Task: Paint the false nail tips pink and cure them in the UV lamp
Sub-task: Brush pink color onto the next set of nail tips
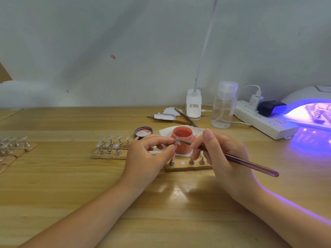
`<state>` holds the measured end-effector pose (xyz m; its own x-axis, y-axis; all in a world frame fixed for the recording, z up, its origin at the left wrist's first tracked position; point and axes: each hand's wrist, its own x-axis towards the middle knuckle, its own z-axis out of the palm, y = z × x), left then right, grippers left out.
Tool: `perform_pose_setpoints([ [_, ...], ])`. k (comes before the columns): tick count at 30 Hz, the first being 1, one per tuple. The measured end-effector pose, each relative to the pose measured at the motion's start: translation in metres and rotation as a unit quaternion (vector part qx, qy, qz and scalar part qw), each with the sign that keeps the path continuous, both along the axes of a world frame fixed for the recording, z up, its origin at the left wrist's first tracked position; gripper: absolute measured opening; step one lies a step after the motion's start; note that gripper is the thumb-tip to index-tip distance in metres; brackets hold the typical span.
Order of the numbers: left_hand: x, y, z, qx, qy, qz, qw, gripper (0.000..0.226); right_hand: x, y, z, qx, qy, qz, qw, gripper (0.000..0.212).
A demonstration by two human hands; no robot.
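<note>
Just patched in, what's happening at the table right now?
A person is painting a small clear false nail tip. The left hand pinches the tip while the right hand holds a long thin brush to it, above the open jar of pink gel. A wooden holder strip lies just below with one empty spot. The white UV lamp on the right glows purple.
</note>
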<state>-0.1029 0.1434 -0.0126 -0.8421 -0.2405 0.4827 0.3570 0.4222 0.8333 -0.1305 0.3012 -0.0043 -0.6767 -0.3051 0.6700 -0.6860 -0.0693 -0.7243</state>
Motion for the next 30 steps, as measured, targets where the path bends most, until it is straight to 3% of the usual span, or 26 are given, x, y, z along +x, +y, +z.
perform_pose_setpoints([
  [5, 0.0017, 0.0010, 0.0018, -0.002, 0.005, -0.007, 1.000, 0.021, -0.0003, 0.0001, -0.0023, -0.071, -0.028, -0.008, 0.997, 0.050],
  [10, 0.0007, 0.0006, 0.0013, 0.000, -0.007, -0.005, 1.000, 0.013, -0.0007, -0.0025, -0.0029, -0.042, -0.009, -0.010, 0.999, 0.048],
  [14, 0.0007, 0.0006, 0.0015, -0.004, -0.002, -0.009, 1.000, 0.017, -0.0007, -0.0015, -0.0010, -0.098, -0.042, -0.007, 0.994, 0.051],
  [30, 0.0000, -0.0005, 0.0013, -0.012, 0.011, -0.029, 0.999, 0.016, 0.0021, -0.0022, 0.0041, -0.105, -0.074, -0.021, 0.991, 0.051],
])
